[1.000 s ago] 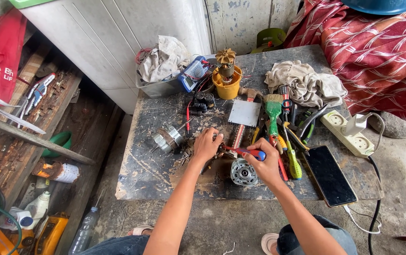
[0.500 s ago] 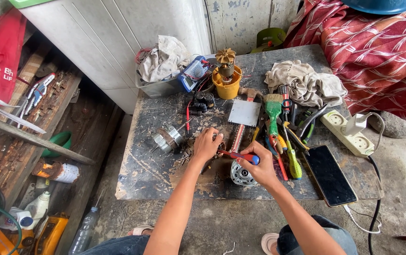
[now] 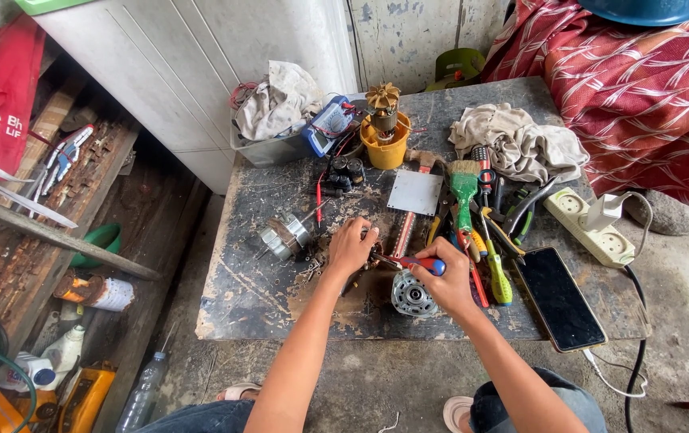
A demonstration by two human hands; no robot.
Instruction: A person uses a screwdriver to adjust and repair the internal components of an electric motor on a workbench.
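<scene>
The right hand (image 3: 450, 281) is gripping a red-and-blue-handled screwdriver (image 3: 410, 262), its tip pointing toward 9 o'clock at the left hand (image 3: 351, 247). The left hand is curling closed over a small part, too hidden to identify. A round motor end piece (image 3: 410, 295) is lying just at 7 o'clock of the right hand, touching it. A cylindrical motor body (image 3: 284, 236) is sitting at 9 o'clock of the left hand on the worn tabletop (image 3: 256, 297). A green-handled paintbrush (image 3: 464, 188) is lying at 12 o'clock, a black phone (image 3: 559, 297) at 3 o'clock.
</scene>
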